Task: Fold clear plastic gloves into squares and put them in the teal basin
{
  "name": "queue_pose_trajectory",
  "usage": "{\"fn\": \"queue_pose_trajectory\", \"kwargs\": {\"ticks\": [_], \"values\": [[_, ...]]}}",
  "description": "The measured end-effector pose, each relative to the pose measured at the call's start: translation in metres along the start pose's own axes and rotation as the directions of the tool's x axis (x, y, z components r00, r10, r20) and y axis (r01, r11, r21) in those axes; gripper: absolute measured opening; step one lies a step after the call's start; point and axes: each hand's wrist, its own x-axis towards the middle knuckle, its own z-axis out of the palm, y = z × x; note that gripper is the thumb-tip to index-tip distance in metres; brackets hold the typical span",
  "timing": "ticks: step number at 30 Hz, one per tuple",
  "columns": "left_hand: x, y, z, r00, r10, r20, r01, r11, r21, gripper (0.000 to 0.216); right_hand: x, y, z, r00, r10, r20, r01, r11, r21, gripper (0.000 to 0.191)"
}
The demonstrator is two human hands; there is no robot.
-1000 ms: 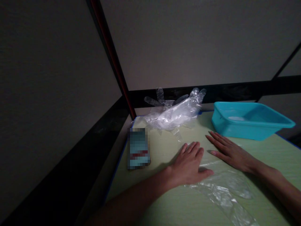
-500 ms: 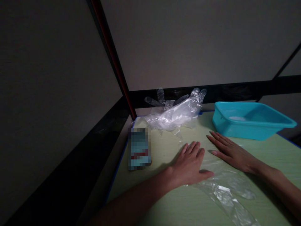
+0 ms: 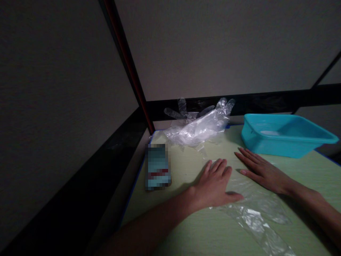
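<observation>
Palm down, my left hand [image 3: 214, 186] rests with its thumb stretched out over a clear plastic glove [image 3: 255, 217] that lies flat on the table. My right hand [image 3: 262, 170] is also laid out flat, fingers extended, just in front of a turquoise plastic basin [image 3: 277, 145] and at the glove's far edge. Neither hand grips anything. Part of the glove is hidden under my left hand. At the table's back edge sits a crumpled pile of clear disposable gloves [image 3: 197, 129], some of their fingers sticking up against the wall.
A phone [image 3: 158, 167] with a pixelated screen lies on the left side of the pale green table [image 3: 183, 231]. Walls [image 3: 213, 49] with a dark band enclose the table at the back and left. Inside the basin is something whitish [image 3: 269, 133].
Both hands stay in nearly the same place. The whole view has shifted very slightly; nothing was picked up or let go.
</observation>
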Motion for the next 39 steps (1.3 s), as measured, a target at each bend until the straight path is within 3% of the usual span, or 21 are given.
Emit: {"fn": "queue_pose_trajectory", "kwargs": {"ticks": [14, 39], "values": [[-0.0009, -0.0018, 0.0027, 0.999, 0.016, -0.048, -0.018, 0.999, -0.031, 0.071, 0.0004, -0.0018, -0.0034, 0.999, -0.011, 0.031, 0.012, 1.0, -0.018, 0.068], [-0.001, -0.0024, 0.0033, 0.999, 0.024, -0.037, -0.026, 0.999, -0.041, 0.071, 0.0005, -0.0028, -0.0056, 0.999, -0.002, 0.04, 0.002, 1.0, 0.006, 0.068]]}}
